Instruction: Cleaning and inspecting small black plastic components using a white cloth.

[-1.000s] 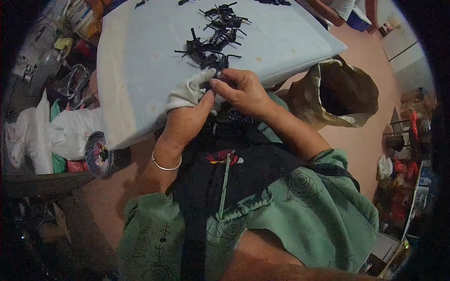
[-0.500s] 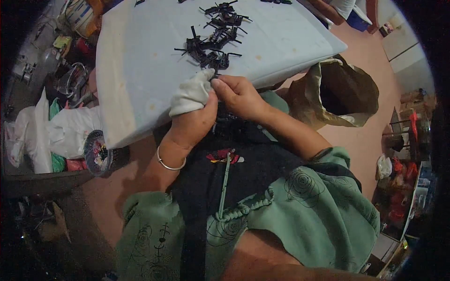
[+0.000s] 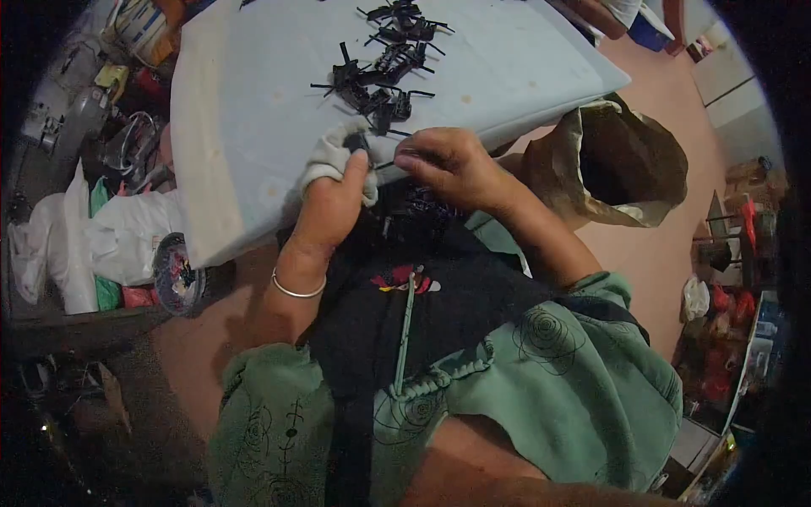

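Note:
Just over the near edge of the white table, my left hand (image 3: 336,198) is closed on a small black plastic part (image 3: 357,142). White cloth (image 3: 325,159) wraps its fingers, while the thumb stays bare and presses on the part. A thin black strip (image 3: 386,164) reaches from beside that part toward my right hand (image 3: 456,173), whose thumb and forefinger pinch its other end. Beyond both hands, several black plastic parts with sticking-out stems (image 3: 372,89) lie in a crooked row. More dark pieces (image 3: 414,203) lie under my hands near my lap, poorly lit.
The white padded tabletop (image 3: 245,101) spreads ahead of me. An open brown sack (image 3: 557,173) stands at its right corner. On the left are a round mesh basket (image 3: 179,275) and white plastic bags (image 3: 131,237). Another person's arm (image 3: 591,17) shows at the far right.
My hands were together at the table edge; now they have drawn apart, the right moving right and slightly down. The black part in the left hand and the strip between them now show.

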### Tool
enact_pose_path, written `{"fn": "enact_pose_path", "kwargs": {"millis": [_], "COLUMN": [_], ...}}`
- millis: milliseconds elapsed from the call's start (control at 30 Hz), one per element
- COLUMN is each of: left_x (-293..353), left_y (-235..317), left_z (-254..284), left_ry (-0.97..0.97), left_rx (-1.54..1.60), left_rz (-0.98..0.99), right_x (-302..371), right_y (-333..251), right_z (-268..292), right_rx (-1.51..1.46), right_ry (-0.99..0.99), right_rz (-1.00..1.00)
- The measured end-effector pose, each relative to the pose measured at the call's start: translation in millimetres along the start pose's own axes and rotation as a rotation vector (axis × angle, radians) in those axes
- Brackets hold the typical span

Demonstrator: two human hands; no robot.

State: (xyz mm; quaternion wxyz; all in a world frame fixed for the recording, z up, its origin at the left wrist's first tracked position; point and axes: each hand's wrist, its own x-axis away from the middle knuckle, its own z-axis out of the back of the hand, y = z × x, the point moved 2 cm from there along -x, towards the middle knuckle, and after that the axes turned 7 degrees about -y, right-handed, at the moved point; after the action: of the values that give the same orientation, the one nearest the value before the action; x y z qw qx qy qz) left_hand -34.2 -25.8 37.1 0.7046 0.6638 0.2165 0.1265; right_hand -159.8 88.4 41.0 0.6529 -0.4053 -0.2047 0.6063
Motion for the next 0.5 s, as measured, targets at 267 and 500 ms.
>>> {"fn": "enact_pose_path", "kwargs": {"millis": [267, 500], "left_x": [3.5, 3.9], "left_y": [12.9, 1.9], "left_z": [-16.5, -6.4], "left_ry": [-0.129, -0.118], "left_rx": [0.189, 0.319], "left_rz": [-0.003, 0.087], "right_x": [3.7, 9.5], "right_y": [-5.8, -16.4], "right_z": [-0.2, 0.9], "right_rx": [-0.2, -0.066], "right_ry": [0.237, 0.091], "right_rz": [0.182, 0.214]}}
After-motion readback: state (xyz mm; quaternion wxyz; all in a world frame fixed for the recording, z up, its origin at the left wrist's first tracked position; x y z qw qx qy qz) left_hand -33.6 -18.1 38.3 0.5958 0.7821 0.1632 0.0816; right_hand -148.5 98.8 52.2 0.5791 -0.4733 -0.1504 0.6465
